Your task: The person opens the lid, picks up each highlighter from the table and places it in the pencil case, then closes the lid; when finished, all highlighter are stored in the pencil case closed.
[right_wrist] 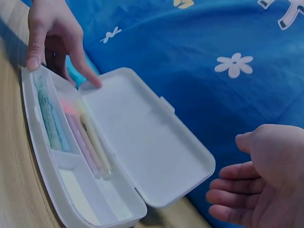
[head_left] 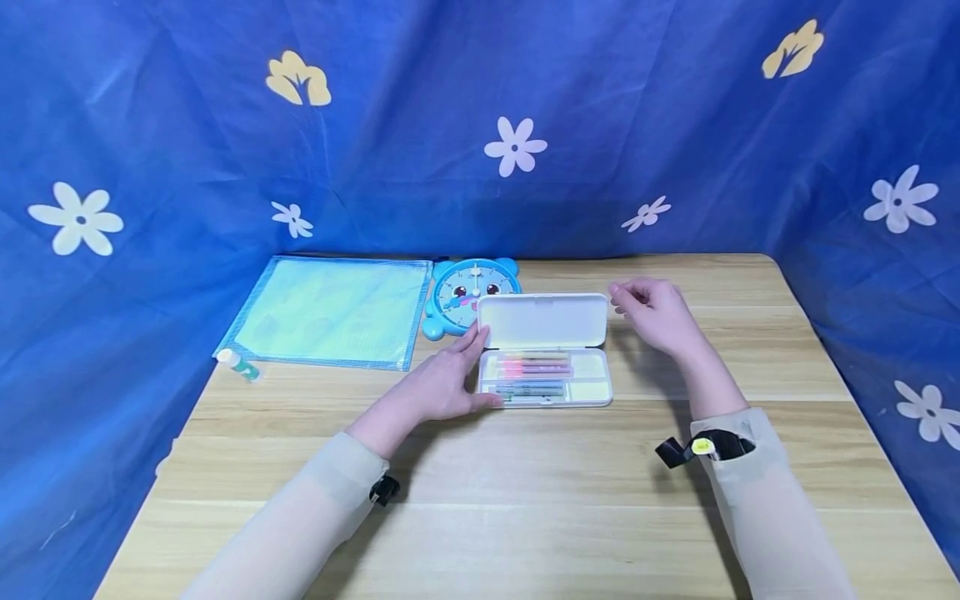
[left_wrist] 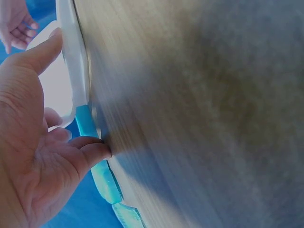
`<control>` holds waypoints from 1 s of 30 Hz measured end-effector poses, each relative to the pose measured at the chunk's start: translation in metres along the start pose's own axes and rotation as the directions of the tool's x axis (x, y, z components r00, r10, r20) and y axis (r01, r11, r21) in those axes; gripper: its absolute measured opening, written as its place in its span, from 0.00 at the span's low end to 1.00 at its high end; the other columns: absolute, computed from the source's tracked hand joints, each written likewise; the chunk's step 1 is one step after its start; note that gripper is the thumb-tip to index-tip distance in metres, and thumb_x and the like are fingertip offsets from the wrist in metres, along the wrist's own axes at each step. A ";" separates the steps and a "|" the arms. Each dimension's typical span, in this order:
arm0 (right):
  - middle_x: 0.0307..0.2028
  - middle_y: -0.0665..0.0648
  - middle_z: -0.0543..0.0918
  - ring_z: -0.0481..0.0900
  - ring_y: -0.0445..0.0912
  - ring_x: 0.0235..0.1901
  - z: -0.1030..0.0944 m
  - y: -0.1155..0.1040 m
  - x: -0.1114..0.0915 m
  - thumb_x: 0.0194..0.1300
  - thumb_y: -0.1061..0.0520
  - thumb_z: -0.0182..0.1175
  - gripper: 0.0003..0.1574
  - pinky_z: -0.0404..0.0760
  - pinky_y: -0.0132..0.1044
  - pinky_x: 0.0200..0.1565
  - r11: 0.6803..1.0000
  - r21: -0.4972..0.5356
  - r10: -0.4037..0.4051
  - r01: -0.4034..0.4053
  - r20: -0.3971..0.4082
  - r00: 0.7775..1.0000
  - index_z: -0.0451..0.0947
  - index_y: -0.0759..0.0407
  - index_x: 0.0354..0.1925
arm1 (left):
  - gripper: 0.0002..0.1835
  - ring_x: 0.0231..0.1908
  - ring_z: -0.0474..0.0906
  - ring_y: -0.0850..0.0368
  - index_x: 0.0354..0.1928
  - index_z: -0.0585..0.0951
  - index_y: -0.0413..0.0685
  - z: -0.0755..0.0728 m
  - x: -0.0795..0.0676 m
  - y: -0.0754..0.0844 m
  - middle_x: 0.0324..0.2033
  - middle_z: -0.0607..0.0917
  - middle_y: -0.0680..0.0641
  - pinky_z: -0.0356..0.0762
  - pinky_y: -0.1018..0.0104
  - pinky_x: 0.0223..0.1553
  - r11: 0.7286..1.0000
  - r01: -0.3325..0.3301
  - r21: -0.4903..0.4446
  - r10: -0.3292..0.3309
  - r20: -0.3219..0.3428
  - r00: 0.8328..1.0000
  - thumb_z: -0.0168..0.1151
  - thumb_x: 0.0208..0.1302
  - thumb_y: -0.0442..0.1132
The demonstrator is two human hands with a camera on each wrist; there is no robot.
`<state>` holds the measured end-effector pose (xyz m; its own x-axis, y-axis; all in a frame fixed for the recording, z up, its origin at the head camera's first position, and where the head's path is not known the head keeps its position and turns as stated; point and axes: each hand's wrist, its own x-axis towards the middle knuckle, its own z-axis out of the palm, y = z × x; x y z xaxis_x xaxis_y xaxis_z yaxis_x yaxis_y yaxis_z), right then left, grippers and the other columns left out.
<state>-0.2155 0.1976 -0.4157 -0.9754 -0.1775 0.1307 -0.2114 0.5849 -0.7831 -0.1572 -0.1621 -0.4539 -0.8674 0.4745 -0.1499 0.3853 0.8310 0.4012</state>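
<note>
A white pencil case [head_left: 592,368] stands on the table with its lid [right_wrist: 142,137] raised. Pink and yellow pens [right_wrist: 88,142] lie in one long compartment, green and blue ones [right_wrist: 50,116] in the other; the compartments' right ends hold none. At the case's left end is my left hand [head_left: 442,385], thumb on the front corner and forefinger against the lid, holding the case between them. Just right of the lid my right hand [head_left: 654,315] hovers above the table, fingers loosely bent, with nothing in it and a small gap to the lid.
Behind the case leans a blue animal-faced clock [head_left: 456,279], partly hidden by the lid. A light-blue zip pouch [head_left: 337,308] lies at the back left, with a glue stick [head_left: 238,365] by its front corner. Blue flowered cloth [head_left: 420,167] surrounds the wooden table [head_left: 540,500].
</note>
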 end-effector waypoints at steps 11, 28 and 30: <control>0.42 0.69 0.88 0.89 0.54 0.40 0.006 0.014 0.022 0.85 0.38 0.46 0.43 0.88 0.49 0.49 0.878 0.272 0.316 -0.394 0.288 0.904 0.77 0.81 0.56 | 0.68 0.76 0.59 0.34 0.86 0.44 0.48 -0.001 0.000 0.000 0.83 0.44 0.41 0.63 0.47 0.74 1.000 0.003 0.002 -0.003 0.008 1.000 0.71 0.58 0.74; 0.31 0.59 0.81 0.85 0.48 0.29 0.016 0.010 0.026 0.84 0.39 0.47 0.36 0.89 0.43 0.41 0.828 0.263 0.373 -0.495 0.400 0.837 0.77 0.74 0.46 | 0.71 0.79 0.55 0.41 0.86 0.35 0.55 -0.002 -0.003 0.001 0.84 0.42 0.47 0.58 0.49 0.76 0.999 0.001 -0.040 -0.001 -0.015 1.000 0.75 0.58 0.70; 0.32 0.59 0.81 0.85 0.48 0.29 0.016 0.010 0.025 0.84 0.37 0.47 0.38 0.89 0.43 0.42 0.824 0.261 0.379 -0.503 0.405 0.832 0.77 0.74 0.47 | 0.76 0.77 0.59 0.40 0.85 0.29 0.57 -0.001 -0.003 0.000 0.84 0.47 0.44 0.59 0.50 0.75 0.998 0.001 -0.063 -0.004 -0.038 0.999 0.77 0.55 0.69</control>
<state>-0.2412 0.1867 -0.4300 -0.8665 -0.2461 -0.4343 0.3324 0.3648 -0.8697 -0.1551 -0.1634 -0.4527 -0.8802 0.4599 -0.1169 0.3633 0.8116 0.4575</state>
